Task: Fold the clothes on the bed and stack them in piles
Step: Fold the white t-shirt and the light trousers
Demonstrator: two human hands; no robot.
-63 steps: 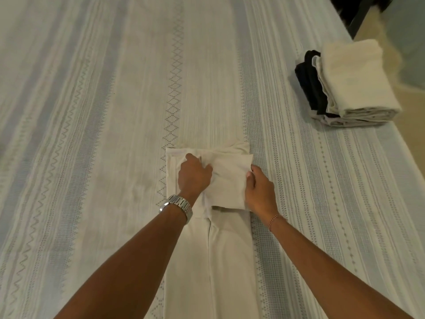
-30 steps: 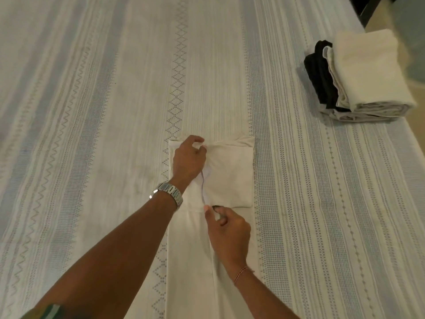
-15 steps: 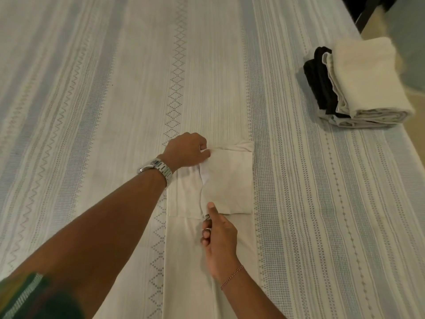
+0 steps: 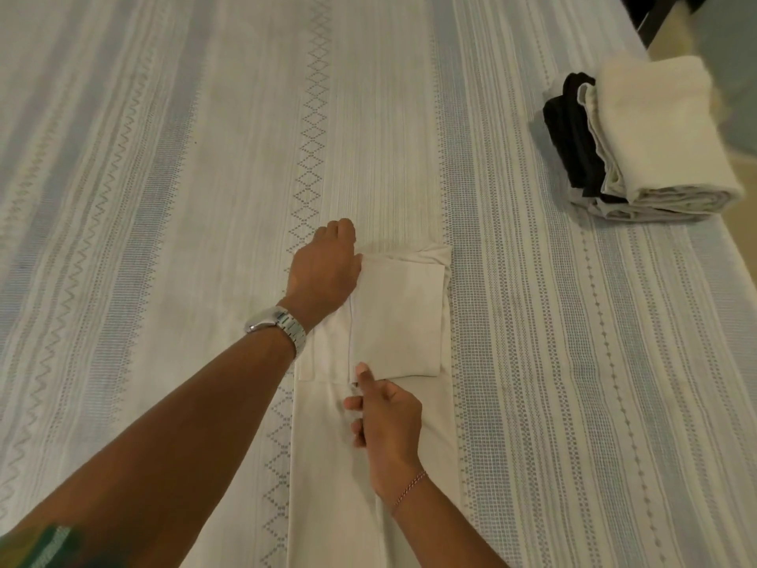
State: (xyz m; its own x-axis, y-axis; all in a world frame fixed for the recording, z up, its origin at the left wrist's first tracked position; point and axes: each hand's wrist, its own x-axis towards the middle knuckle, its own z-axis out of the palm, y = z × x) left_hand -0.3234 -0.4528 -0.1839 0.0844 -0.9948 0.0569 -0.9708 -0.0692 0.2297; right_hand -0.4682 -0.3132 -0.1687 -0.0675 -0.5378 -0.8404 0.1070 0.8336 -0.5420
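Note:
A cream garment point(image 4: 399, 317) lies in a long narrow strip on the striped bedspread point(image 4: 164, 198), its far end folded back into a square flap. My left hand point(image 4: 325, 272), with a metal watch on the wrist, grips the garment's far left corner, fingers curled under the edge. My right hand point(image 4: 385, 420) pinches the flap's near left corner between thumb and fingers. At the bed's far right sits a pile of folded clothes point(image 4: 651, 145), cream on top with black pieces beneath.
The bed's right edge point(image 4: 733, 276) runs close beside the pile, with floor beyond it. A dark piece of furniture point(image 4: 651, 14) stands at the top right corner. Open bedspread stretches to the left and far side.
My right hand moved from the flap's right side to its near left corner and pinched it. My left hand shifted from the flap's middle to the far left corner.

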